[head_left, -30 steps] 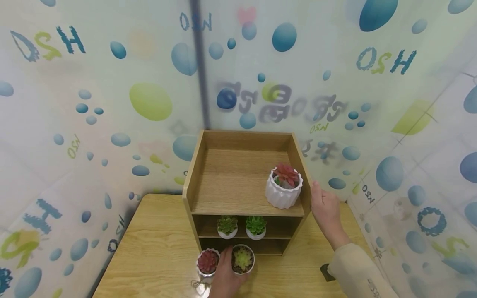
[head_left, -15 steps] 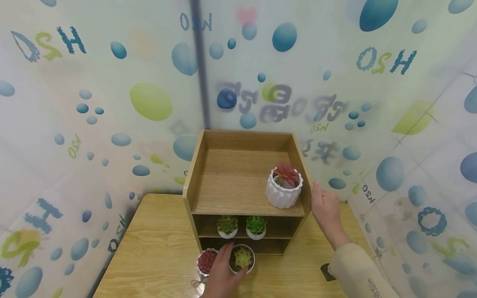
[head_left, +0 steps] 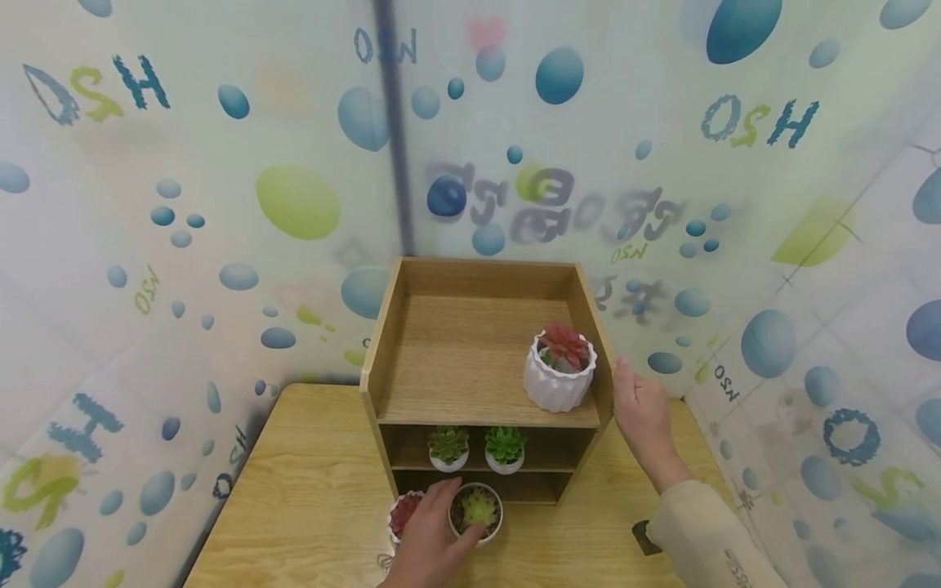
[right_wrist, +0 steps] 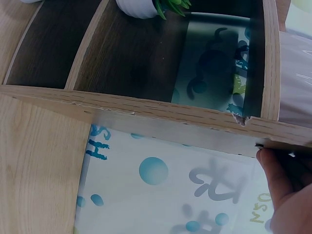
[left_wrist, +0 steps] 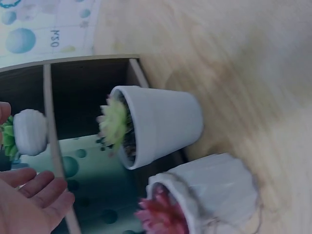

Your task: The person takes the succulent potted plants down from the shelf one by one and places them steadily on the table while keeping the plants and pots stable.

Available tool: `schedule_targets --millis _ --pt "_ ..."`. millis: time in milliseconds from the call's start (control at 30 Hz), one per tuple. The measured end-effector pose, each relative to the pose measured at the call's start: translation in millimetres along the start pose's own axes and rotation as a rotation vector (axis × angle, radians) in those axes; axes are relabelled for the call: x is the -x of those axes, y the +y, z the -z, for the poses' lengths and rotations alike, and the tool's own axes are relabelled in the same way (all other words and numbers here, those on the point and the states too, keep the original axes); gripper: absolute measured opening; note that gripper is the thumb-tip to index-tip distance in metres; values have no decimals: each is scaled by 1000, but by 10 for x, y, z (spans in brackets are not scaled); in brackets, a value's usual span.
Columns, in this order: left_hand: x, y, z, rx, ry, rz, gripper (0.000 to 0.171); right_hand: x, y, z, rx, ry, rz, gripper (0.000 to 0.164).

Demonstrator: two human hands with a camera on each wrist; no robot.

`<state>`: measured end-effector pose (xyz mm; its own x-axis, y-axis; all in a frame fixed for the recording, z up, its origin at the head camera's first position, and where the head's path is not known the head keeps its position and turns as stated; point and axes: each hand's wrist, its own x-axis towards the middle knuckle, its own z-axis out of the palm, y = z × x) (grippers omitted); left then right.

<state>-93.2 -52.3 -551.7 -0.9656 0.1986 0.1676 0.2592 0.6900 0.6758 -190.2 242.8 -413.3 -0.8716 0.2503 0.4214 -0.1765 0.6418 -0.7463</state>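
Note:
A white pot (head_left: pixel 452 531) with a yellow-green succulent (left_wrist: pixel 114 122) stands upright on the table before the wooden shelf (head_left: pixel 470 351). My left hand (head_left: pixel 428 539) hovers around its left side with spread fingers; in the left wrist view the fingers (left_wrist: pixel 53 195) are apart from the pot. Partly under this hand in the head view stands a fluted white pot (left_wrist: pixel 209 190) with a red succulent (head_left: pixel 403 516). My right hand (head_left: pixel 643 412), fingers curled, holds the shelf's right side panel, its thumb (right_wrist: pixel 270 173) against the outer face. Some right fingers are hidden.
On the shelf's top stands a larger white pot (head_left: pixel 559 380) with a red succulent. Two small potted green succulents, one on the left (head_left: pixel 448 447) and one on the right (head_left: pixel 505 449), stand on the middle level. A dark object (head_left: pixel 645 537) lies near the right sleeve.
My left hand has shifted left and spread its fingers, showing more of the yellow-green succulent's pot and covering more of the red one beside it. The right hand has stayed put.

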Motion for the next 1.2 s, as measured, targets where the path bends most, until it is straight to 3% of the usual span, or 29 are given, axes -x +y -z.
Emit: schedule_targets --millis 467,733,933,1200 --pt "-67 217 311 -9 48 -125 54 9 -13 4 1 -5 0 64" --pt "-153 353 513 0 87 -157 50 2 2 -1 10 -4 12 63" --pt "-248 439 707 4 158 -214 49 -1 13 -4 15 -6 15 63" --pt "-395 521 955 -36 253 -349 45 -1 5 -5 10 0 18 63"
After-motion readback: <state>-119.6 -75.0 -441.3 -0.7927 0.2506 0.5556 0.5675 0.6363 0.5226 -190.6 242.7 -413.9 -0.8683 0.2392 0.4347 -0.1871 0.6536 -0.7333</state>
